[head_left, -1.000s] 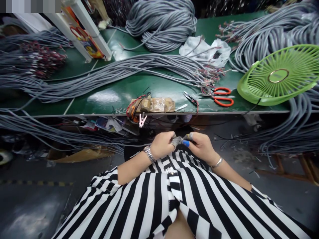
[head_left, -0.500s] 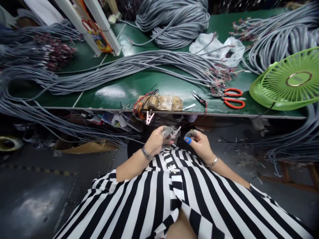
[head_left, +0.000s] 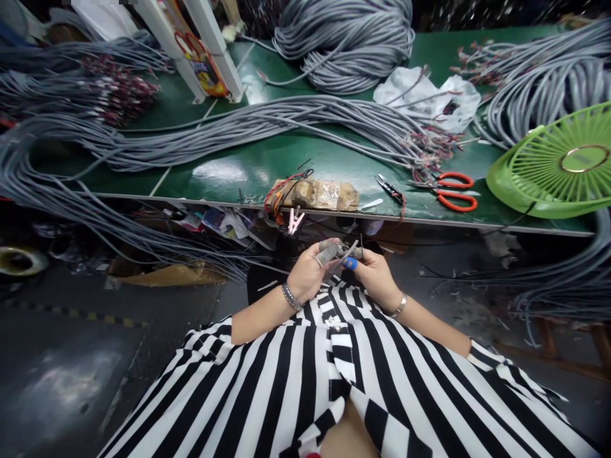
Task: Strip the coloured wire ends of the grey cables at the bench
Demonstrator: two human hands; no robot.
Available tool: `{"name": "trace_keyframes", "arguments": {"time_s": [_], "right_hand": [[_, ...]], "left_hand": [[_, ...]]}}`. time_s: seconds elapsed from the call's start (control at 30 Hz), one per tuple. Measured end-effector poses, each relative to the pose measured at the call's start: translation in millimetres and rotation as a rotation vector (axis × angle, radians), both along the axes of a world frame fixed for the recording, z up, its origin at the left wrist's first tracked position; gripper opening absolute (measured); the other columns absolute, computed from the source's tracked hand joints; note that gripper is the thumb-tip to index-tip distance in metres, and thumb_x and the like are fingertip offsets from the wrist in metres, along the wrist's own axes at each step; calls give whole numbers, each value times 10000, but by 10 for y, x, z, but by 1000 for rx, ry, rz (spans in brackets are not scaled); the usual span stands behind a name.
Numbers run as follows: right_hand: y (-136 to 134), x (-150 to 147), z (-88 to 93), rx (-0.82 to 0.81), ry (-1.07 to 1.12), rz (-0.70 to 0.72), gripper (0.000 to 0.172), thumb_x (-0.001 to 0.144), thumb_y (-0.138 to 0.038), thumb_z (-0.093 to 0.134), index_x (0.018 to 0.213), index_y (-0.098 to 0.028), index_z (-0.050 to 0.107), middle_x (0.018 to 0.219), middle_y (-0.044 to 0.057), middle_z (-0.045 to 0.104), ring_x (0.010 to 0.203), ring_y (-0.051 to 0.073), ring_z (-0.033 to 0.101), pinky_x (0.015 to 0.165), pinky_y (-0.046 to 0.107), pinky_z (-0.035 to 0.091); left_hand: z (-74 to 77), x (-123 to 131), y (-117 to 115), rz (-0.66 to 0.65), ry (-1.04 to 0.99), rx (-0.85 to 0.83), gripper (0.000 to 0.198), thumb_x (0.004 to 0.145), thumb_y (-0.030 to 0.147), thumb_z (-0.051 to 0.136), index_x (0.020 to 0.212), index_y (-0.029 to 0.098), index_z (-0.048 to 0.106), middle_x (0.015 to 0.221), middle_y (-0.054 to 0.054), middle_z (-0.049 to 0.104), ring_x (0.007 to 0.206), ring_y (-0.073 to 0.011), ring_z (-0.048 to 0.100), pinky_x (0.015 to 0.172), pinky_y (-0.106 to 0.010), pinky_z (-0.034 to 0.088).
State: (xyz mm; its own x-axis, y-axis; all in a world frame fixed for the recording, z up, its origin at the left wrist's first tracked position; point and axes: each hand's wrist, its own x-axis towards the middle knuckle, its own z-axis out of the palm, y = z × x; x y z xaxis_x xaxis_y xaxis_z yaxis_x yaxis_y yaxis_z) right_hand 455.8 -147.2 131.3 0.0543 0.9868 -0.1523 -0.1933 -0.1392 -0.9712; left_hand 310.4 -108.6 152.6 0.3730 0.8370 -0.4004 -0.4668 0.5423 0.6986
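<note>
Both hands meet just below the front edge of the green table (head_left: 334, 165), over my striped lap. My left hand (head_left: 312, 275) wears grey finger wraps and a metal watch; its fingers are curled round a short grey cable end (head_left: 344, 255) with thin wires sticking out. My right hand (head_left: 375, 275), with a blue thumb cover and a bracelet, pinches the same cable end from the right. What exactly sits between the fingertips is too small to make out.
Long bundles of grey cable (head_left: 267, 127) lie across the table and hang off its left side. A cable coil (head_left: 344, 38) sits at the back. Orange scissors (head_left: 453, 191), small snips (head_left: 389, 187), a taped block (head_left: 317, 194), a white bag (head_left: 429, 95) and a green fan (head_left: 558, 159) stand nearby.
The hands parted briefly half a second ago and have come together again on the cable end. The view has shifted slightly, so the table sits lower and further right.
</note>
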Motion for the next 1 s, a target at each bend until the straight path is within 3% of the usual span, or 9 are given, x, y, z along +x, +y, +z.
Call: {"name": "trace_keyframes", "arguments": {"time_s": [0.1, 0.2, 0.37, 0.5, 0.67, 0.73, 0.87, 1.0], "right_hand": [[14, -40, -31, -106, 236, 52, 297, 703, -393, 731, 844, -169, 598, 621, -23, 599, 407, 21, 281, 377, 170, 184], [56, -89, -8, -226, 379, 86, 340, 694, -390, 741, 864, -192, 523, 587, -63, 546, 385, 5, 215, 368, 155, 106], [121, -182, 120, -250, 429, 18, 377, 676, -401, 758, 828, -197, 481, 579, -104, 439, 378, -5, 186, 352, 143, 111], [182, -245, 172, -254, 580, 4, 392, 657, -337, 783, 785, -208, 436, 546, -124, 310, 382, 6, 153, 345, 137, 128], [294, -331, 223, -300, 735, 78, 355, 719, -268, 731, 743, -203, 383, 595, -94, 404, 395, 6, 115, 332, 124, 142], [329, -377, 252, -327, 780, 128, 341, 747, -282, 708, 751, -202, 377, 622, -83, 424, 399, 4, 120, 333, 119, 153], [345, -482, 286, -319, 750, 209, 374, 778, -309, 681, 744, -219, 319, 568, -103, 299, 390, 15, 124, 342, 122, 144], [305, -566, 298, -287, 643, 274, 364, 773, -328, 683, 764, -226, 334, 550, -109, 259, 399, 22, 112, 363, 136, 96]], "left_hand": [[-7, -35, -10, -7, -68, 36, 268, 669, 216, 786, 905, 143, 681, 915, -34, 705, 820, -122, 654, 748, -227, 504], [-8, -69, -25, -21, -119, 83, 170, 684, 206, 768, 817, 138, 686, 1032, -52, 697, 911, -129, 646, 826, -223, 486], [-3, -167, -16, -5, -209, 118, 115, 687, 196, 732, 766, 141, 671, 1251, -73, 613, 1131, -214, 588, 971, -302, 452], [26, -270, 9, 22, -245, 103, 86, 722, 203, 679, 684, 147, 626, 1257, -74, 601, 1228, -257, 526, 978, -353, 462], [24, -418, -5, 73, -258, 104, 85, 731, 229, 662, 713, 163, 612, 1277, -60, 581, 1185, -237, 552, 862, -298, 489], [-5, -485, -26, 87, -249, 96, 95, 734, 244, 661, 733, 170, 602, 1233, -68, 606, 1115, -220, 587, 783, -275, 478], [-41, -610, -58, 164, -106, 114, 143, 733, 285, 656, 746, 180, 558, 1001, -77, 670, 902, -181, 627, 641, -254, 421], [-18, -689, -64, 190, -28, 163, 274, 726, 370, 669, 661, 177, 485, 699, -33, 603, 738, -152, 594, 584, -243, 392]]}}
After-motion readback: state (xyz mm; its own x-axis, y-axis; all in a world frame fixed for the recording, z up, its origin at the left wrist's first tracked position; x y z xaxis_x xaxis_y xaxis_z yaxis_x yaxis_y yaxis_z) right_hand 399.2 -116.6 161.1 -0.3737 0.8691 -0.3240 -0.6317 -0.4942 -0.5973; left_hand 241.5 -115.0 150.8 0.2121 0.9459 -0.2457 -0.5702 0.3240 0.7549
